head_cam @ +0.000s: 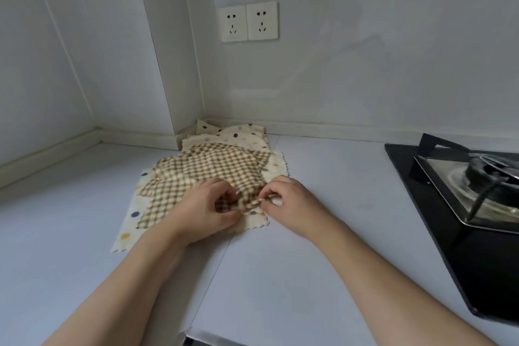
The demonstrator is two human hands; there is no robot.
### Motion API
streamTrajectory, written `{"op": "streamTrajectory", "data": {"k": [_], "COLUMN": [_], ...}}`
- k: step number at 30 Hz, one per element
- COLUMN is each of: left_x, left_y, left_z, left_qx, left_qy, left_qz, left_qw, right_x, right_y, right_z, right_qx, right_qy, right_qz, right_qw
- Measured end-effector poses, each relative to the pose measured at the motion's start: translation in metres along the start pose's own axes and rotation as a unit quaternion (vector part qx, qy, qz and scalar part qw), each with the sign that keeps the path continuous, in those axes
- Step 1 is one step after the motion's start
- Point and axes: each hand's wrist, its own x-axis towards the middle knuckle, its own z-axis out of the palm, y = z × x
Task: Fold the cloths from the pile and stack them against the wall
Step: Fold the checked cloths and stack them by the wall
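While both hands bunch up its near corner, here's how things sit:

checked cloth (207, 168): rumpled and spread on top of the pile, running back and to the left from the pinch point, its near right corner gathered into a little ridge.

left hand (206, 209): fingers curled, pinching the checked fabric on the left side of that ridge.

right hand (286, 199): thumb and fingertips nipping the same ridge from the right — the two hands nearly touching.

dotted cloth (127, 233): cream with coloured spots, lying flat right under the checked one, poking out left of the grip and just below it.

more dotted cloths (238, 136): beyond the grip, tucked into the corner against the wall (365, 50).

counter (323, 261): pale, everything rests on it.

sockets (248, 21): two on the wall, above and behind the grip.

gas hob (463, 191): black, well off to the right of the right hand — burner partly cut off by the frame.
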Motion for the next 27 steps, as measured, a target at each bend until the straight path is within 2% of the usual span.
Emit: {"op": "streamTrajectory", "data": {"k": [5, 9, 14, 20, 23, 27], "left_x": [0.008, 0.011, 0.013, 0.015, 0.017, 0.019], "left_y": [-0.001, 0.000, 0.011, 0.021, 0.019, 0.021], "left_z": [-0.008, -0.010, -0.018, -0.037, -0.042, -0.040], "left_qx": [0.011, 0.020, 0.038, 0.111, 0.089, 0.133], "left_qy": [-0.001, -0.017, 0.002, 0.041, 0.065, 0.079], "left_qz": [0.041, 0.037, 0.003, -0.026, -0.040, -0.095], "left_qw": [0.999, 0.999, 0.999, 0.993, 0.993, 0.983], "right_x": [0.001, 0.002, 0.001, -0.002, 0.000, 0.000], "right_y": [-0.002, -0.003, -0.005, -0.002, -0.002, -0.003], "right_z": [-0.002, -0.004, -0.009, -0.012, -0.015, -0.016], "right_qx": [0.054, 0.097, 0.162, 0.191, 0.205, 0.199], "right_qy": [0.018, 0.039, 0.108, 0.204, 0.252, 0.289], "right_qz": [0.009, 0.032, 0.032, 0.022, 0.036, 0.033], "right_qw": [0.998, 0.994, 0.980, 0.960, 0.945, 0.936]}}
